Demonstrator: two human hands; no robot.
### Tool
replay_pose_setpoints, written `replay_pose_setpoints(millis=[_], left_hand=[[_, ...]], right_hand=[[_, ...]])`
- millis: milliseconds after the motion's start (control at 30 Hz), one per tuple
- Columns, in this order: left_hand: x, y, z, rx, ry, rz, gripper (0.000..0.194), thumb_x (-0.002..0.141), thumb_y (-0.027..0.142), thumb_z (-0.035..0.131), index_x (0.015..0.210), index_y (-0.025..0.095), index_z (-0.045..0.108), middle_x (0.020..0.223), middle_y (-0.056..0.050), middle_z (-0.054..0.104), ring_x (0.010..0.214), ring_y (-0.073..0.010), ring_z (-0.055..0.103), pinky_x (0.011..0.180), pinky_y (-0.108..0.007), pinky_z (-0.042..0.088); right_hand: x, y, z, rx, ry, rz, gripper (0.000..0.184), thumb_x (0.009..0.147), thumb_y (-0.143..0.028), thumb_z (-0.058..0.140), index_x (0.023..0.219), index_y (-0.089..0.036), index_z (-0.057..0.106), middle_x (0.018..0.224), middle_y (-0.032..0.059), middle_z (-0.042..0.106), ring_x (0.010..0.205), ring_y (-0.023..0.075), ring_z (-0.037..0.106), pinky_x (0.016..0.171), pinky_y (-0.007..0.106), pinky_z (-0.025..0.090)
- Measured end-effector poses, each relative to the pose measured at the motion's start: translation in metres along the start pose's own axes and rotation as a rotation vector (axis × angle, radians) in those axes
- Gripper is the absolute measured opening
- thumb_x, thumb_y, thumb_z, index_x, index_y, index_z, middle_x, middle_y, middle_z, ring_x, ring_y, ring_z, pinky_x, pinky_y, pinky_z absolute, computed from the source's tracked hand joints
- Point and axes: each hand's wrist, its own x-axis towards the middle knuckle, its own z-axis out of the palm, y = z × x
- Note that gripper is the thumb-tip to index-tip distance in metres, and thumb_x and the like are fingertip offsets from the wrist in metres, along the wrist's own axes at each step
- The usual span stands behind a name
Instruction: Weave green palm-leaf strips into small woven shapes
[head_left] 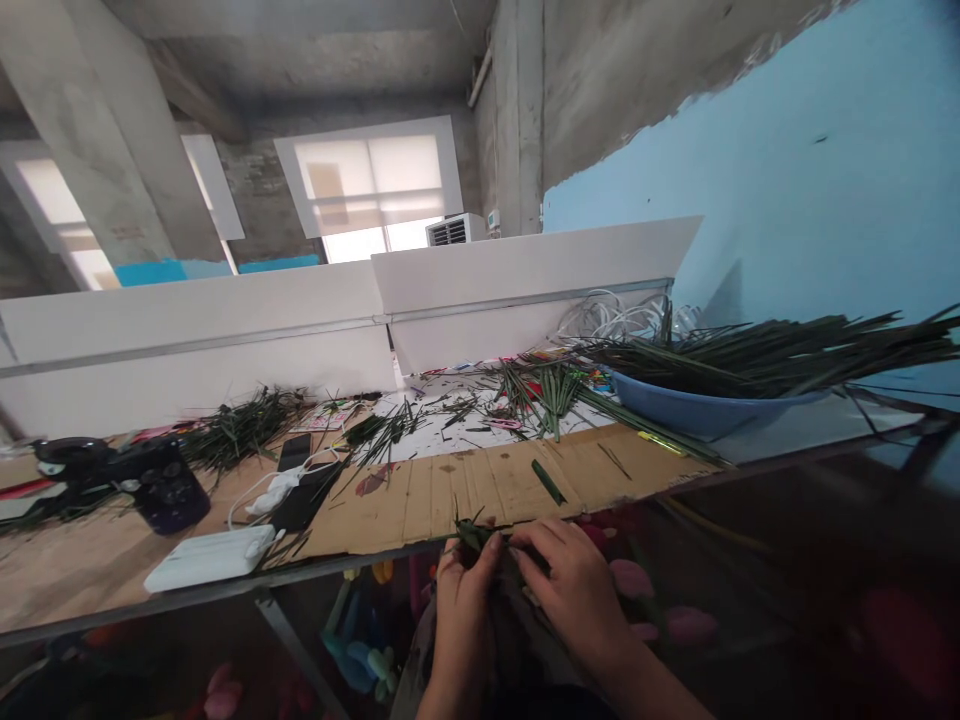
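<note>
My left hand (pixel 463 592) and my right hand (pixel 574 585) meet just below the table's front edge. Both are closed on a small bundle of dark green leaf strips (pixel 480 537), whose tips poke up between the thumbs. The hands hold it over my lap, in front of a brown cardboard sheet (pixel 465 490) that covers the tabletop. One loose green strip (pixel 549 482) lies on the cardboard just beyond my right hand.
A blue basin (pixel 697 408) heaped with long green leaves (pixel 787 352) stands at the right. Cut leaf scraps (pixel 247 425) litter the table. A white power bank (pixel 210 558), a black phone (pixel 294 452) and a dark cup (pixel 171 488) lie at the left. White partitions (pixel 375 320) close the back.
</note>
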Motion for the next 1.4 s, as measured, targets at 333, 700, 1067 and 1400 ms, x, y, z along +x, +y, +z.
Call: replay_pose_setpoints(millis=[333, 700, 1067, 1400], left_hand=[[0.002, 0.005, -0.007, 0.079, -0.046, 0.071, 0.047, 0.068, 0.038, 0.085, 0.110, 0.018, 0.076, 0.111, -0.013, 0.077, 0.114, -0.0323, 0.067, 0.103, -0.040, 0.047], [-0.002, -0.002, -0.007, 0.288, 0.005, 0.174, 0.042, 0.079, 0.045, 0.075, 0.110, 0.018, 0.076, 0.121, -0.014, 0.073, 0.120, -0.0332, 0.063, 0.106, -0.042, 0.044], [-0.005, 0.000, 0.004, 0.264, 0.018, 0.207, 0.043, 0.074, 0.050, 0.076, 0.099, 0.016, 0.080, 0.113, -0.016, 0.076, 0.115, -0.0345, 0.065, 0.105, -0.044, 0.046], [-0.011, -0.007, 0.006, 0.213, 0.023, 0.179, 0.042, 0.074, 0.047, 0.078, 0.103, 0.017, 0.079, 0.123, -0.016, 0.072, 0.120, -0.0336, 0.063, 0.104, -0.041, 0.047]], right_hand=[[0.003, -0.001, -0.008, 0.036, -0.011, 0.077, 0.011, 0.089, -0.014, 0.060, 0.080, -0.021, 0.062, 0.084, 0.0020, 0.068, 0.083, 0.0238, 0.061, 0.076, 0.034, 0.037], [0.001, -0.008, -0.005, 0.229, -0.066, 0.211, 0.014, 0.086, -0.015, 0.058, 0.073, -0.021, 0.059, 0.075, 0.0000, 0.064, 0.074, 0.0199, 0.061, 0.068, 0.029, 0.039], [-0.002, 0.000, 0.006, -0.029, 0.121, -0.060, 0.012, 0.092, -0.014, 0.056, 0.086, -0.022, 0.063, 0.082, 0.0013, 0.067, 0.077, 0.0221, 0.061, 0.073, 0.032, 0.037], [-0.001, -0.001, 0.011, 0.335, 0.083, 0.212, 0.012, 0.091, -0.021, 0.054, 0.085, -0.021, 0.064, 0.086, 0.0036, 0.068, 0.084, 0.0221, 0.065, 0.077, 0.031, 0.046]])
